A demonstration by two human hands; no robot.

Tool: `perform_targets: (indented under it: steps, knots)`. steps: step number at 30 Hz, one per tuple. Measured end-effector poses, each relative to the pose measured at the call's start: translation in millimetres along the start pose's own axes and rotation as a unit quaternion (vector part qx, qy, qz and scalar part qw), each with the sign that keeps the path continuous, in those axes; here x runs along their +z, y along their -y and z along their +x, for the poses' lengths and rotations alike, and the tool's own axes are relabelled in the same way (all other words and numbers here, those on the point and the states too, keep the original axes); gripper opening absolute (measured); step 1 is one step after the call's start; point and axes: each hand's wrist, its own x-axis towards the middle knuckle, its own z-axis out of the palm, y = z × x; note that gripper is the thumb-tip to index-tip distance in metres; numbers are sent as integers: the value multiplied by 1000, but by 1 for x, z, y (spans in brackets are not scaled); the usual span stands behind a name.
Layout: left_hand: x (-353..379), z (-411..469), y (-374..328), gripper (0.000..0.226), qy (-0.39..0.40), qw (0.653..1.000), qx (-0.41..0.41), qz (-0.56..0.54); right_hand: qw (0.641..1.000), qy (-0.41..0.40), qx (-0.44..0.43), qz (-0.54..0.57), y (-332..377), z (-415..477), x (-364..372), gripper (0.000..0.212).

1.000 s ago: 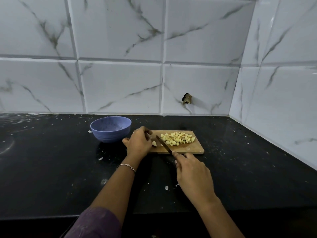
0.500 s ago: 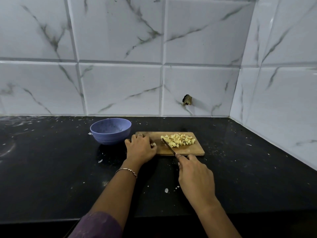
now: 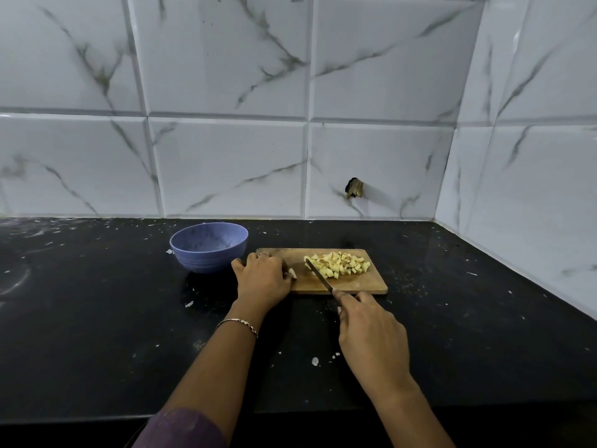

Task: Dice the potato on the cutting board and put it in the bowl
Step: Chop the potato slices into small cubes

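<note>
While yellow potato cubes are heaped on the right half of the rectangular wooden cutting board, a thin-bladed knife is gripped by the right hand at the board's near edge. The left hand is curled on the board's left end beside a small potato piece; pinching cannot be told. A round blue bowl is set just left of the board.

A purple sleeve covers the near left arm. The left hand wears a ring, its wrist a thin bracelet.
</note>
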Motion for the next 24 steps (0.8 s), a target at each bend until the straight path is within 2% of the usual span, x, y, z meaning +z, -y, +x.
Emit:
perform_targets:
  steps: [8,12,17,19,24]
  knots:
    - [-3,-2,-5,28,-37,999,9,32,1000,-5,7,8,0,0,1,47]
    - [-1,-1,-7,34,-15,1000,13,-2,1000,3,6,16,0,0,0,48]
    - [5,2,-10,27,-26,997,25,-66,1000,-3,5,19,-1,0,1,47]
    - [8,4,-11,26,-7,993,29,-111,1000,-4,5,20,-2,0,1,47]
    - [15,10,-7,35,15,984,43,-174,1000,-2,6,26,-3,2,3,47]
